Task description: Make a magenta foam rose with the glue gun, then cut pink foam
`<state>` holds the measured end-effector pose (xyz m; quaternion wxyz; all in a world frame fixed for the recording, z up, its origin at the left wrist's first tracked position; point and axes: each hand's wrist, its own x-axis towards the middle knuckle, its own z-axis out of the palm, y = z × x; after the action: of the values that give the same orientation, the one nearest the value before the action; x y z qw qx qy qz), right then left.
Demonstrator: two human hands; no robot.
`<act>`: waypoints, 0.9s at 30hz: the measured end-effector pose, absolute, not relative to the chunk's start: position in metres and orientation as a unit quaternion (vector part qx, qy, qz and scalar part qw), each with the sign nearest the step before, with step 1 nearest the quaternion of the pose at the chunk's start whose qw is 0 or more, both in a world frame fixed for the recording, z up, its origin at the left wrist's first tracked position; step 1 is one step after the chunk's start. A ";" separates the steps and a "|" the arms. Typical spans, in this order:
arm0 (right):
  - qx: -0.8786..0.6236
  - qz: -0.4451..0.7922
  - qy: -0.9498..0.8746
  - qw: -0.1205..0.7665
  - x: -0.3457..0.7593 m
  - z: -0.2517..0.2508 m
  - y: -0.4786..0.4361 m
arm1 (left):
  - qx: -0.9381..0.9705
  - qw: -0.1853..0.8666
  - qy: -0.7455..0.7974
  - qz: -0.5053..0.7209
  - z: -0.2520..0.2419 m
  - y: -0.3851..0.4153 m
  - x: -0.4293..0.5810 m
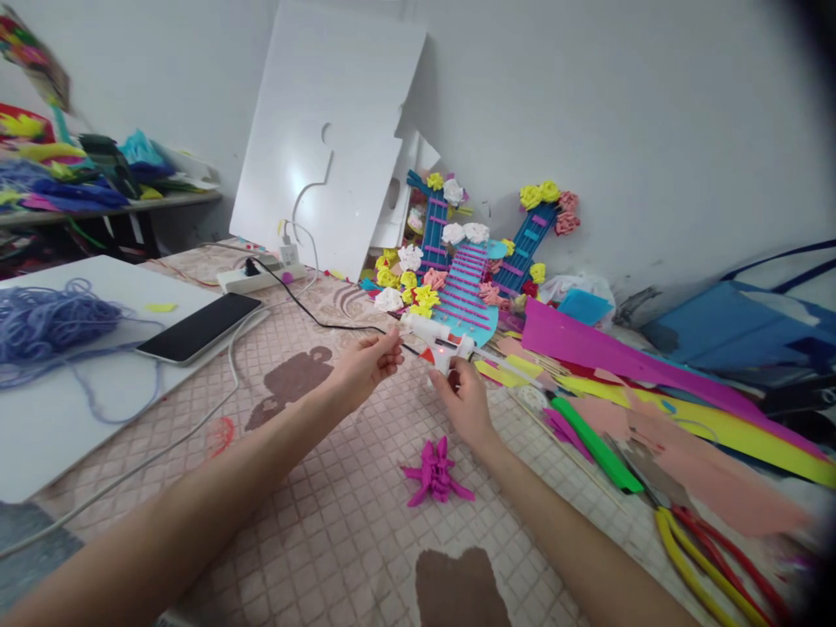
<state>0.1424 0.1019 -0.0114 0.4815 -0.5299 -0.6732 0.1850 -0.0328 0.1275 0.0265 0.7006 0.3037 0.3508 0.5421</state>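
A white hot glue gun (461, 350) with an orange part and a small red light is in my right hand (465, 405), whose fingers wrap round its handle. My left hand (367, 366) is just left of the gun, thumb and fingers closed in a pinch. Whatever is between those fingertips is too small or hidden to make out. Below the hands, on the tiled-pattern tablecloth (340, 540), lies a magenta paper flower-like piece (437, 475) with pointed petals. The gun's black cord (326, 326) runs behind my left hand.
Blue stick frames with paper flowers (424, 300) lean at the wall. Scissors (692, 549), a green cutter (597, 444) and coloured paper strips (659, 383) lie right. A phone (201, 329), purple yarn (52, 318) and a power strip (258, 277) are left.
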 end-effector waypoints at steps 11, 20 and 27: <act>-0.530 0.196 -0.667 0.486 0.141 -0.012 0.103 | 0.345 0.679 0.339 0.552 0.022 0.126 -0.032; -0.530 0.207 -0.665 0.483 0.142 -0.013 0.105 | 0.415 0.595 0.387 0.569 0.011 0.132 -0.039; -0.537 0.213 -0.658 0.483 0.141 -0.017 0.105 | 0.438 0.560 0.404 0.576 0.008 0.130 -0.033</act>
<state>0.1411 0.1050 -0.0172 0.4830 -0.5366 -0.6584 0.2127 -0.0327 0.1302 0.0079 0.5597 0.4377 0.4044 0.5758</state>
